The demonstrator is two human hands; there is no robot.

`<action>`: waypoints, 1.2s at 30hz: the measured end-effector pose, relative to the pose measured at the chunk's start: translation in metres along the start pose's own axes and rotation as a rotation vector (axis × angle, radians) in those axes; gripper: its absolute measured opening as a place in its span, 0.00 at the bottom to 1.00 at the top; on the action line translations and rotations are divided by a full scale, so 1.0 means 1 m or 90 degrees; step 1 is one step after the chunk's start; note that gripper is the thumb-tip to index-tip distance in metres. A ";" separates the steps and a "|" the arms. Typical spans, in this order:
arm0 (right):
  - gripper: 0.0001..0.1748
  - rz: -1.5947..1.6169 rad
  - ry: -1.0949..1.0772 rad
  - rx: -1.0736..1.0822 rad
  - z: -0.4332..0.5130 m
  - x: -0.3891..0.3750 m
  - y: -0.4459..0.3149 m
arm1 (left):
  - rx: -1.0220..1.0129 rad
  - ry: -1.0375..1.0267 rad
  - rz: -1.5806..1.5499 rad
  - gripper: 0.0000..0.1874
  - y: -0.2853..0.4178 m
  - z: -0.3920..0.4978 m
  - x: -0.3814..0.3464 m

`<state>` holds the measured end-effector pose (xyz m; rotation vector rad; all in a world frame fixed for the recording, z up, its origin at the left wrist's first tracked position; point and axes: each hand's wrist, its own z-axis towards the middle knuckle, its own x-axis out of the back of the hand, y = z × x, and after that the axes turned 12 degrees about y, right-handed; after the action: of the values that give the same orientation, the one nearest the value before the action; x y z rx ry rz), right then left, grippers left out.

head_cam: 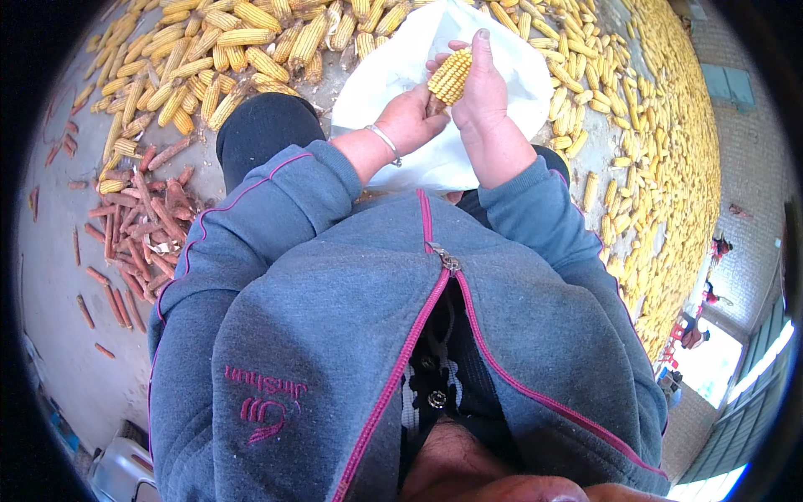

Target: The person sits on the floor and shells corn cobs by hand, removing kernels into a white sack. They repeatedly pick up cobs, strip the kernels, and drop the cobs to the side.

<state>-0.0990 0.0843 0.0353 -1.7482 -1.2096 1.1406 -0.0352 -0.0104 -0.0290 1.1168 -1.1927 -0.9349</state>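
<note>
An ear of corn (449,78) with yellow kernels is tilted between my hands, over a white sack or sheet (389,81) at my lap. Its lower end, by my left hand, looks bare and brownish. My left hand (411,119), with a silver bracelet at the wrist, is closed around that lower end. My right hand (482,91) lies along the ear's right side, its palm against the kernels, thumb pointing up and fingertips showing behind the ear. The inside of the white sack or sheet is partly hidden by my hands.
Yellow ears of corn (251,37) lie heaped ahead, and a broad spread of ears (659,188) covers the floor at right. Reddish bare cobs (135,232) are piled at left on the concrete floor (50,251). A metallic object (125,474) stands at lower left. People appear far off at right.
</note>
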 end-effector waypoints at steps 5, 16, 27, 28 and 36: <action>0.33 -0.013 0.026 0.002 -0.003 -0.009 0.002 | 0.330 -0.229 -0.303 0.10 0.011 0.005 0.014; 0.37 -0.196 -0.078 0.175 0.018 0.023 0.014 | 0.452 -0.333 -0.443 0.12 0.013 0.002 0.014; 0.38 -0.043 0.126 0.015 0.011 -0.001 0.016 | 0.135 -0.076 0.081 0.19 0.006 0.006 0.001; 0.39 -0.047 0.119 0.021 0.014 0.001 0.017 | 0.209 -0.116 0.025 0.18 0.009 0.006 0.003; 0.42 -0.241 0.052 0.234 0.032 0.024 0.026 | 0.404 -0.227 -0.349 0.08 0.017 -0.002 0.004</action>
<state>-0.1170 0.1011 -0.0056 -1.2174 -1.1360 0.9792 -0.0331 -0.0106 -0.0112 1.9063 -1.5685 -1.2441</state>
